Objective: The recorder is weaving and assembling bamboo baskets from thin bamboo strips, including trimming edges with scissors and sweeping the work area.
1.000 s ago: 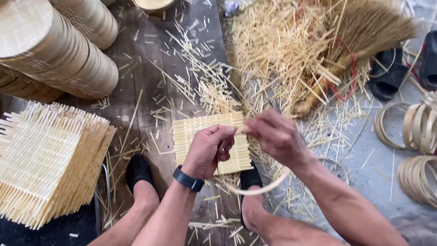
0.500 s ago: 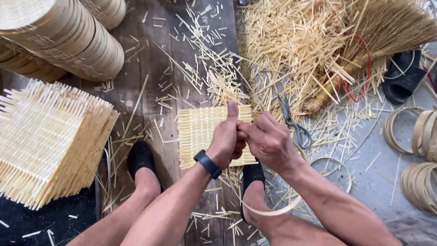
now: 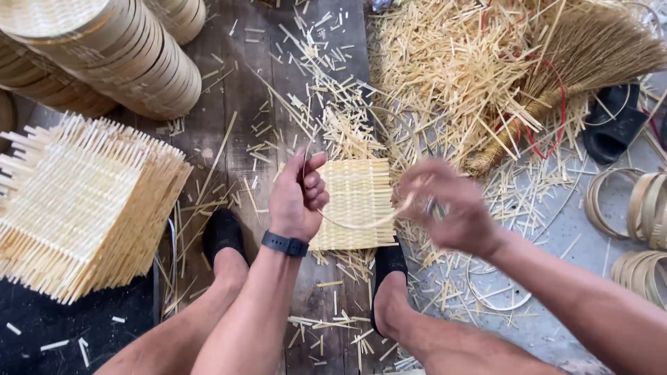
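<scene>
1. Bamboo strip, thin and curved, runs between both hands above the woven bamboo mat, which lies on the dark wooden floor between the feet.
2. Left hand: fingers curled, pinching the strip's left end.
3. Right hand is blurred; its grip cannot be told.
4. Judged step: bending the strip; next it needs steady, even tension.
5. Left: stacked mats. Far right: bamboo offcuts.

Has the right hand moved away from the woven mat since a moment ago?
Yes. The right hand, blurred, has pulled off rightward past the woven mat's edge, while the left hand stays over it.
</scene>
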